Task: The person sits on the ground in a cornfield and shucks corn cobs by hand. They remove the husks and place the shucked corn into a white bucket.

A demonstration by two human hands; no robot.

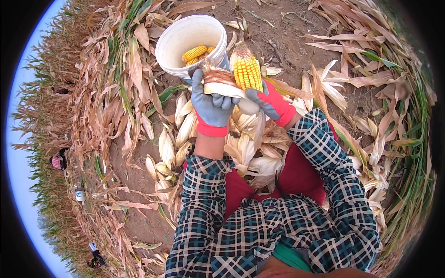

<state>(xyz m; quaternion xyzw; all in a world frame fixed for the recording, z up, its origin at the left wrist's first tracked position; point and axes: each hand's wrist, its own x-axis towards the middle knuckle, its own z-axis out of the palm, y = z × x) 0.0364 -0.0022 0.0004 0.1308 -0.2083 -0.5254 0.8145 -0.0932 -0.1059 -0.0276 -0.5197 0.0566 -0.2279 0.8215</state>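
Note:
Both hands wear grey gloves with red cuffs. Fingers of my left hand are curled around pale husk leaves with brown silk at one end. My right hand grips the lower part of a yellow ear of corn, whose kernels are bare on the side that shows. The husk is pulled aside to the left of the ear; whether it is still joined at the base is hidden by the hands. Just beyond my left hand stands a white bucket, with several husked yellow cobs inside.
Loose pale husks and unhusked ears lie heaped below my hands, between my red-clad legs. Dry stalks are piled at left, and more stalks at right. Farther left, people and a pale bucket appear near standing corn.

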